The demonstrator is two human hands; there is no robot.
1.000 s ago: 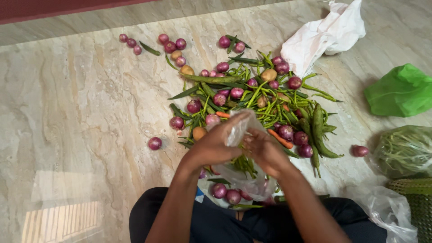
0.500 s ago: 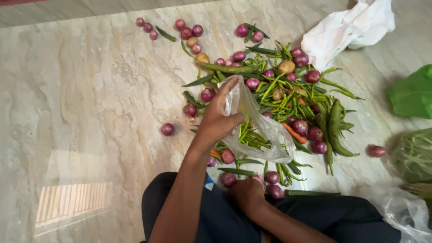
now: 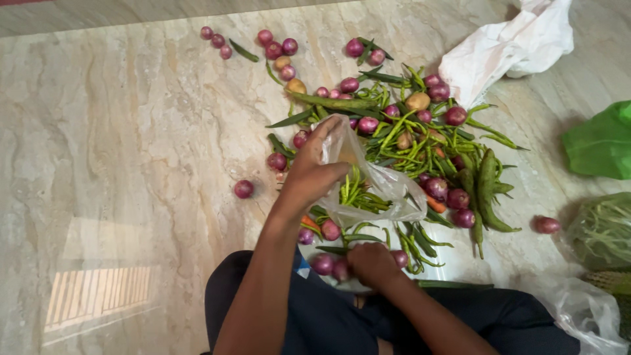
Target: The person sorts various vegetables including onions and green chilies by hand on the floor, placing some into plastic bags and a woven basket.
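The left hand [image 3: 314, 172] grips the rim of a clear plastic bag [image 3: 374, 187], fingers closed on the edge and holding it up above the marble floor [image 3: 131, 164]. Green chillies [image 3: 358, 194] show through the bag's thin wall. The right hand [image 3: 371, 263] is low and near the person's lap, curled down over the vegetables among small red onions [image 3: 323, 264] and loose chillies at the near edge of the pile; whether it is holding anything cannot be told.

Beyond the bag, a heap of green chillies, red onions and a few small potatoes [image 3: 418, 101] spreads across the floor. A single onion [image 3: 244, 189] lies apart to the left. A white bag [image 3: 506, 49] sits far right, a green bag [image 3: 601, 141] at the right edge, and a clear bag of green beans [image 3: 601, 230] just nearer than it.
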